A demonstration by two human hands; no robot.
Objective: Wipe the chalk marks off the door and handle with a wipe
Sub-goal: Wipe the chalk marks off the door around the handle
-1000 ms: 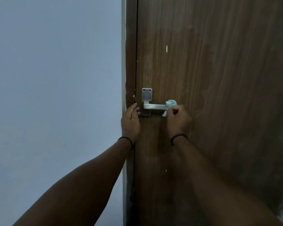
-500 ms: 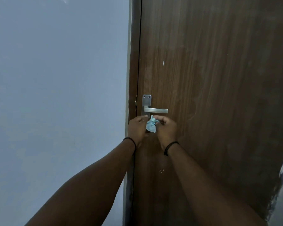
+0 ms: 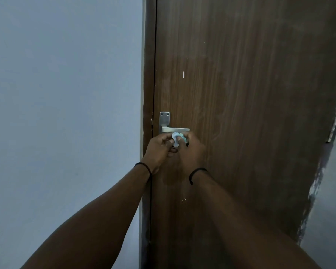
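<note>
A dark brown wooden door (image 3: 250,113) fills the right half of the head view. Its silver lever handle (image 3: 176,129) sticks out to the right from a metal plate (image 3: 164,119). Just below the lever, a crumpled pale blue wipe (image 3: 176,138) is pinched between both hands. My left hand (image 3: 160,150) grips it from the left and my right hand (image 3: 192,152) from the right. A small white mark (image 3: 183,74) shows on the door above the handle, and faint white specks (image 3: 183,200) lie below my wrists.
The brown door frame (image 3: 148,74) runs down the middle, with a plain pale blue wall (image 3: 66,113) to its left. At the right edge, the door's hinge side (image 3: 333,129) meets a scuffed grey wall.
My right hand brought the wipe off the end of the lever down to below it. My left hand left the door edge and joined in holding the wipe.
</note>
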